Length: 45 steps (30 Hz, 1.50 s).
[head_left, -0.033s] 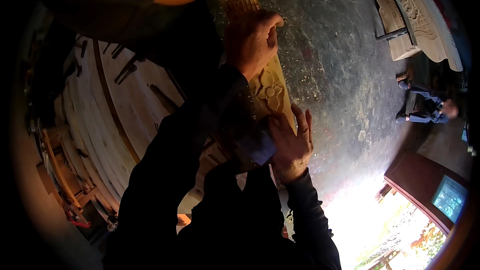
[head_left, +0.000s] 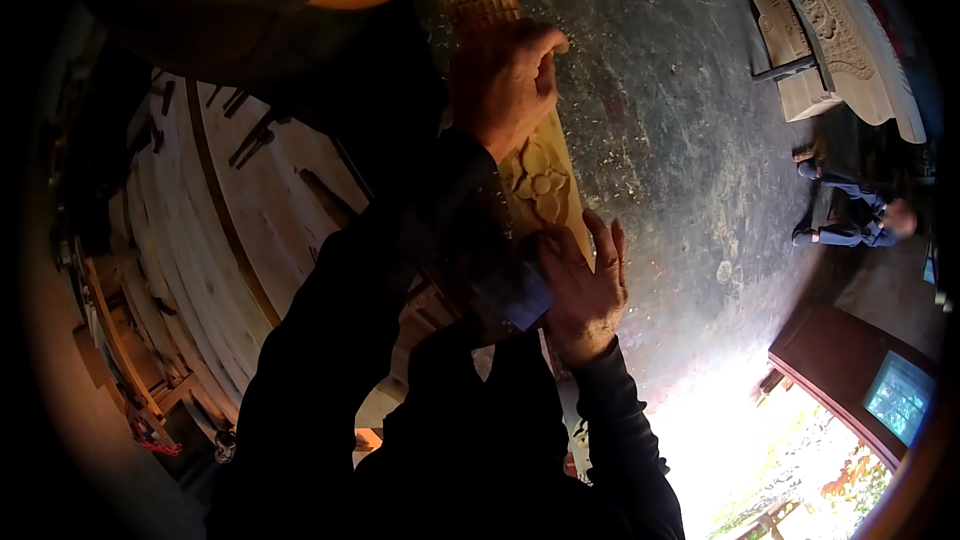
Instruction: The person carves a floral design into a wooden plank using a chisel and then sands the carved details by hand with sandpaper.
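A long pale carved wooden plank [head_left: 545, 185] with flower relief runs from the top centre down to the middle of the view. My left hand [head_left: 505, 80] reaches up along a dark sleeve and is closed over the plank's upper part, knuckles up. My right hand [head_left: 585, 285] clasps the plank's lower end, thumb on one side and fingers stretched up along its right edge. My left forearm hides the plank between the two hands. Whether either hand also holds a tool cannot be told.
Curved pale wooden boards [head_left: 250, 240] with dark tools on them fill the left. A grey floor [head_left: 680, 140] strewn with chips lies beneath. A carved white panel [head_left: 850, 50] leans at top right. Another person [head_left: 850, 220] sits at right. A bright doorway [head_left: 740, 440] opens at lower right.
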Available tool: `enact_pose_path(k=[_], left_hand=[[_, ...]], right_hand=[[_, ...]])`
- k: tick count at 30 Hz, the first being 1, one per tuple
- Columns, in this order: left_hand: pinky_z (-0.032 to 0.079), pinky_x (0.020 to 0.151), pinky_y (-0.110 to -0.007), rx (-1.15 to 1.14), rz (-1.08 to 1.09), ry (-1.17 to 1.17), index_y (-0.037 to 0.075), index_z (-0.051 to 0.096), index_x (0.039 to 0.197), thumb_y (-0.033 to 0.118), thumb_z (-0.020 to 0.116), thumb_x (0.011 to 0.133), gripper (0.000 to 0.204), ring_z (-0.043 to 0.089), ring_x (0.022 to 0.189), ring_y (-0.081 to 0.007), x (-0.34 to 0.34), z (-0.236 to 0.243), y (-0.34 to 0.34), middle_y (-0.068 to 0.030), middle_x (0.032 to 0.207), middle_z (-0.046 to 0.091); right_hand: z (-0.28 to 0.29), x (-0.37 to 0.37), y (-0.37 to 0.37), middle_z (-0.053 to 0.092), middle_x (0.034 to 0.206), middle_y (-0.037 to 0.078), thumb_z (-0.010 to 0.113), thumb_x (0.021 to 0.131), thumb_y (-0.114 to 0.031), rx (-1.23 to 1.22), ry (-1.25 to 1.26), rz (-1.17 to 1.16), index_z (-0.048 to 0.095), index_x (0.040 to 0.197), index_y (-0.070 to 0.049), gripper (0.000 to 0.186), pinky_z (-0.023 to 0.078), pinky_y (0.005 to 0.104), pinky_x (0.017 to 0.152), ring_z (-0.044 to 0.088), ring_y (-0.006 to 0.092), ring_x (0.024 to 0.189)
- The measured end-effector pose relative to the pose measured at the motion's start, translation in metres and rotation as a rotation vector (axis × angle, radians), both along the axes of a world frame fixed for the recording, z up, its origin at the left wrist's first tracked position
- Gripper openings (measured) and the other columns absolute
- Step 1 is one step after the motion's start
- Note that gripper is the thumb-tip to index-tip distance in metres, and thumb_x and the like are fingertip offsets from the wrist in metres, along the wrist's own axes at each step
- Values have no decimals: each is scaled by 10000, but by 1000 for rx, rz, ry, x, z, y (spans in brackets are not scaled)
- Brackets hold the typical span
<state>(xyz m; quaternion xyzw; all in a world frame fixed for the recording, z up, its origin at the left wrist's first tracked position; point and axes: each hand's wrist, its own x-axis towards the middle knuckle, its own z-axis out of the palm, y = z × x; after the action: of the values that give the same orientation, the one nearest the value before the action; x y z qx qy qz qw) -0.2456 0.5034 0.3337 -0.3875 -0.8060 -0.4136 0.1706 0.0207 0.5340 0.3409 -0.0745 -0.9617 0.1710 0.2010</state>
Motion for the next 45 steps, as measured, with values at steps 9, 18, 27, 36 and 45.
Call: enact_pose_path(k=[9, 18, 27, 36, 45], left_hand=[[617, 752, -382, 25, -9, -68, 126, 778, 1082, 18, 704, 975, 169, 797, 871, -278, 0, -8, 1, -65, 992, 808], [623, 779, -424, 68, -3, -68, 115, 777, 1024, 3, 713, 933, 158, 788, 923, -303, 2, -6, 2, -68, 983, 807], [622, 774, -402, 23, -10, -79, 126, 786, 1073, 20, 696, 985, 164, 801, 919, -283, 1, -4, 0, -62, 1033, 817], [622, 793, -406, 15, -10, -31, 126, 784, 1067, 9, 705, 964, 175, 796, 917, -286, -2, 1, -3, -61, 1024, 818], [616, 761, -401, 21, 1, -11, 135, 778, 1057, 6, 707, 962, 176, 788, 879, -269, -2, -3, 0, -48, 1001, 811]], right_hand=[[4, -39, -5, 745, 1406, 76, 705, 823, -39, -129, 77, -8, 836, 1202, -68, 401, 432, 687, 1271, 571, 370, 1513], [5, -36, -18, 747, 1402, 76, 668, 861, 9, -46, 41, -100, 832, 1198, -54, 380, 417, 671, 1284, 555, 347, 1533], [9, -39, -19, 747, 1427, 84, 663, 852, 32, -62, 22, -86, 831, 1211, -48, 404, 419, 658, 1292, 555, 349, 1535], [6, -35, -3, 750, 1426, 58, 717, 841, -17, -74, -5, 24, 825, 1253, -86, 432, 409, 657, 1307, 539, 369, 1552], [1, -32, 14, 709, 1484, 61, 678, 816, -4, -58, -18, 99, 818, 1249, -87, 463, 367, 665, 1322, 497, 373, 1576]])
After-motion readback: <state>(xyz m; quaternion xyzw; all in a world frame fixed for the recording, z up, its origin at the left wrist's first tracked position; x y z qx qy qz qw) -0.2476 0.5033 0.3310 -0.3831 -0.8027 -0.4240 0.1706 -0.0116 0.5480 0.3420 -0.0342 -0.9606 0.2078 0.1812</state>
